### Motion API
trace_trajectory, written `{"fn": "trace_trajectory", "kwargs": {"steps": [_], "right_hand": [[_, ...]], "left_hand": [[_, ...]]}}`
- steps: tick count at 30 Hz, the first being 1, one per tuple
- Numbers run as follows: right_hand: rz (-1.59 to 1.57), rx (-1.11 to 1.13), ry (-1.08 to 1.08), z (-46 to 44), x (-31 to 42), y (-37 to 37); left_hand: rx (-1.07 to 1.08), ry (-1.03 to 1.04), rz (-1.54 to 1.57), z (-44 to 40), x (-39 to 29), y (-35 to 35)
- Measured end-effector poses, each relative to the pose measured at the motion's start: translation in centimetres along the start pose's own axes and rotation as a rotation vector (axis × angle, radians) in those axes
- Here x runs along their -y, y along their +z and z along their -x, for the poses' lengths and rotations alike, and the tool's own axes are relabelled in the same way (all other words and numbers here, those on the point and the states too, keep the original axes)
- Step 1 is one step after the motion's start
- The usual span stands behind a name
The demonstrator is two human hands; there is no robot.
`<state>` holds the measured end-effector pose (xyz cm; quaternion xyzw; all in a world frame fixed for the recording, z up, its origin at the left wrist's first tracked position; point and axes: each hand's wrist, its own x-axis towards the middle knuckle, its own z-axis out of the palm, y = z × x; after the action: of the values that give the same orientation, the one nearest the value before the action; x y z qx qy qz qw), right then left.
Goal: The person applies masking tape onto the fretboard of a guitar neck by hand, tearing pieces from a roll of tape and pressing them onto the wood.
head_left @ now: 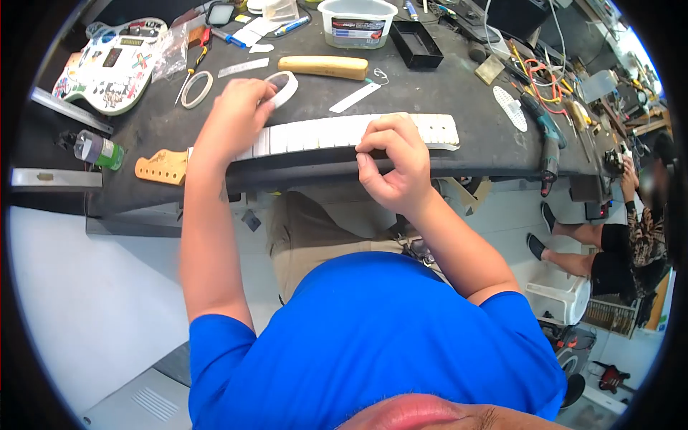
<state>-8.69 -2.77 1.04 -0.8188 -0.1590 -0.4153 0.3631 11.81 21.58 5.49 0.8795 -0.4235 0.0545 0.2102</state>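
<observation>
A guitar neck lies along the front of the dark bench, its fretboard (315, 134) covered with white tape and its bare wooden headstock (162, 167) at the left. My left hand (242, 115) is above the neck's left part, its fingers closed on a roll of white tape (284, 89). Over the right part of the neck is my right hand (395, 161), thumb and fingertips curled close together; anything between them is too small to make out. A second tape roll (196, 89) lies left of my left hand.
Behind the neck are a wooden block (323, 67), a metal ruler (355, 97), a plastic tub (356, 25) and a black tray (416, 44). A stickered guitar body (111, 68) and green bottle (99, 149) stand left. A power tool (548, 136) and a person (634, 244) are right.
</observation>
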Motion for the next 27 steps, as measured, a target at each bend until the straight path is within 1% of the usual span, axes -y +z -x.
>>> {"fn": "trace_trajectory", "kwargs": {"steps": [2,3,5,6,8,11,14,17,18,20,23,25,26,27], "right_hand": [[-0.042,-0.014,0.104,-1.2,0.5,-0.7],[-0.070,-0.027,0.165,-2.0,0.8,-1.0],[-0.112,-0.024,0.266,-3.7,1.8,-1.9],[-0.118,-0.053,0.249,-4.4,2.1,-1.9],[-0.138,-0.099,0.206,-5.5,2.5,-1.6],[-0.107,-0.078,0.196,-5.7,3.3,-1.5],[-0.094,-0.067,0.215,-5.6,3.9,-1.3],[0.007,-0.013,0.177,-5.8,3.6,-1.7],[0.054,0.012,0.158,-5.8,3.4,-1.9],[0.045,0.032,0.204,-5.6,3.3,-2.3],[0.035,0.033,0.192,-5.2,3.1,-2.6],[0.031,0.038,0.190,-4.8,3.2,-2.8],[0.009,0.053,0.235,-4.8,3.1,-3.1],[-0.009,0.065,0.280,-4.9,3.0,-3.3]], "left_hand": [[-0.025,-0.057,0.293,1.3,-3.2,-0.9],[-0.019,-0.036,0.473,1.8,-5.1,-1.6],[-0.040,-0.001,0.540,2.8,-7.9,-1.9],[-0.056,0.012,0.576,3.2,-9.0,-2.0],[-0.078,0.067,0.524,3.6,-10.4,-2.1],[-0.139,0.171,0.377,4.1,-11.5,-2.3],[-0.115,0.153,0.348,4.4,-12.4,-2.3],[-0.177,0.141,0.375,4.5,-12.7,-1.1],[-0.186,0.176,0.356,4.5,-12.4,-0.9],[-0.210,0.245,0.321,4.3,-11.7,-0.8],[-0.211,0.081,0.186,4.3,-12.0,-1.1],[-0.167,0.021,0.212,4.4,-11.8,-1.1],[-0.147,-0.004,0.224,4.3,-11.7,-1.1],[-0.177,0.012,0.206,4.3,-11.8,-1.1]]}}
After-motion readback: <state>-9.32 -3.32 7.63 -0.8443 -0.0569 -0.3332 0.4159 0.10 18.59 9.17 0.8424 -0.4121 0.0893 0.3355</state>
